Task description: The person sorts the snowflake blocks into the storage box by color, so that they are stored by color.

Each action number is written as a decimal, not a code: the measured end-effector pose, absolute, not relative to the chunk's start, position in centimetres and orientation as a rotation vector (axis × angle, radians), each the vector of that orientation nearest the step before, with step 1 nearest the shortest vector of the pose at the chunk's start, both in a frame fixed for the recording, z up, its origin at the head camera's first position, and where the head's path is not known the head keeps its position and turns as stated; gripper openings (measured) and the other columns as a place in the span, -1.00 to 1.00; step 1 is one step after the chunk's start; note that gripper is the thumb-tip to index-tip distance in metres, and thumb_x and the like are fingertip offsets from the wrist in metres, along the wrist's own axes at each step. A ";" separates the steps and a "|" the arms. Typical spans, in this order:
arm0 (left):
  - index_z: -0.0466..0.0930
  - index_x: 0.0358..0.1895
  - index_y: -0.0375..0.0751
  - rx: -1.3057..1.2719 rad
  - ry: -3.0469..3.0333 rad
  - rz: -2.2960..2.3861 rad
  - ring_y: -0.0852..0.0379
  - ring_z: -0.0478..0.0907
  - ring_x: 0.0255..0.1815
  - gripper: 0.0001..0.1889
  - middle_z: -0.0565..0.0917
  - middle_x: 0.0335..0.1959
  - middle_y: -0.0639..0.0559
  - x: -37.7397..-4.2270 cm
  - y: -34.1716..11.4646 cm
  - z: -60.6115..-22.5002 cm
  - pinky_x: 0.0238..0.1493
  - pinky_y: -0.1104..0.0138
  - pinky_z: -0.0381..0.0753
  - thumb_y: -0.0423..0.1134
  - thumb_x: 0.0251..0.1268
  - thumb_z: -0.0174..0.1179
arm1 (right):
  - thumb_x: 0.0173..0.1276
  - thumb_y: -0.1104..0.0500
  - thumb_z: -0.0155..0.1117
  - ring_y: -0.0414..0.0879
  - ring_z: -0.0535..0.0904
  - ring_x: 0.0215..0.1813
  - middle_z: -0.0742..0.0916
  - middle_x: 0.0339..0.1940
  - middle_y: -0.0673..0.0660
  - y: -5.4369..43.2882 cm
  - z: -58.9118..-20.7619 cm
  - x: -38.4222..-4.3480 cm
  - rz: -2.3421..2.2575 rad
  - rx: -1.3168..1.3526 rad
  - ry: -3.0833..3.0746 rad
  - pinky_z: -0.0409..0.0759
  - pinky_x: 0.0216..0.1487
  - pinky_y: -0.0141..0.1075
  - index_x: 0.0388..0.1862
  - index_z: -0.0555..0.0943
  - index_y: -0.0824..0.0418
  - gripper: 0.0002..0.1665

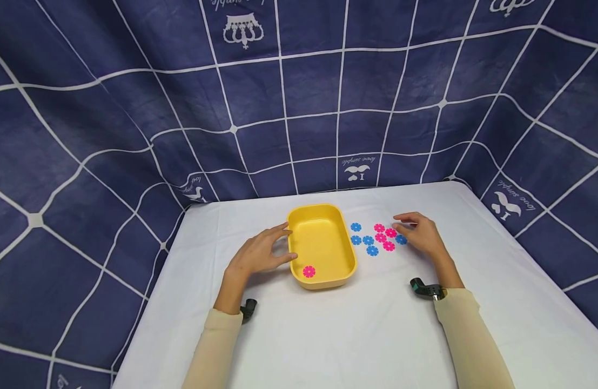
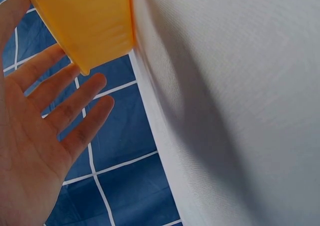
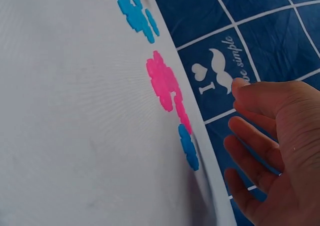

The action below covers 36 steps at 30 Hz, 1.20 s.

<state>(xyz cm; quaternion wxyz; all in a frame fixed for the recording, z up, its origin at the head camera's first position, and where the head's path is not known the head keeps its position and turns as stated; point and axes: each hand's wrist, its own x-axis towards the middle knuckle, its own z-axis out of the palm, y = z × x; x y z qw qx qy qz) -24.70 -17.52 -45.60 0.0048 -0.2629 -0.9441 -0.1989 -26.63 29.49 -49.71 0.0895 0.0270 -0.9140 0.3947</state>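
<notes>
A yellow plastic bin (image 1: 323, 243) stands on the white table with one pink snowflake-shaped disc (image 1: 309, 272) in its near left corner. My left hand (image 1: 260, 251) is at the bin's left rim, thumb and fingertips reaching over it; in the left wrist view the fingers (image 2: 75, 105) are spread and fairly straight. To the right of the bin lie several blue discs (image 1: 368, 240) and several pink discs (image 1: 380, 237). My right hand (image 1: 424, 235) hovers at the right end of this group, nearest a blue disc (image 1: 401, 239). Its fingers are loosely bent and hold nothing.
A white cloth (image 1: 347, 335) covers the table. Behind and to both sides hangs a dark blue curtain (image 1: 313, 135) with white grid lines. Each wrist wears a black camera, such as the right one (image 1: 425, 289).
</notes>
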 end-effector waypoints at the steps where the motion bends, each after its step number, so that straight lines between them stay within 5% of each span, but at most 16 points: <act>1: 0.55 0.52 0.01 -0.822 -2.958 -0.625 -0.07 0.41 0.61 -0.19 0.39 0.66 0.11 -24.7 -17.5 -45.6 0.48 -0.11 0.52 0.38 0.33 0.36 | 0.56 0.12 0.41 0.38 0.54 0.37 0.68 0.30 0.43 29.5 -49.8 -26.7 1.172 0.081 -2.720 0.45 0.48 0.29 0.26 0.72 0.33 -0.57; 17: 0.55 0.53 -0.01 -0.811 -2.971 -0.656 -0.07 0.39 0.62 -0.21 0.38 0.67 0.11 -24.7 -17.5 -45.7 0.50 -0.12 0.50 0.31 0.35 0.41 | 0.48 0.18 0.47 0.38 0.56 0.37 0.69 0.27 0.43 29.0 -50.8 -26.6 1.095 0.088 -2.797 0.47 0.47 0.28 0.20 0.74 0.37 -0.59; 36: 0.51 0.56 0.02 -0.831 -2.974 -0.613 -0.02 0.34 0.65 -0.14 0.35 0.68 0.14 -24.8 -17.6 -45.7 0.53 -0.07 0.47 0.45 0.34 0.31 | 0.40 0.20 0.54 0.40 0.51 0.44 0.67 0.32 0.42 29.6 -51.8 -27.2 0.980 0.159 -2.825 0.43 0.48 0.31 0.18 0.75 0.41 -0.55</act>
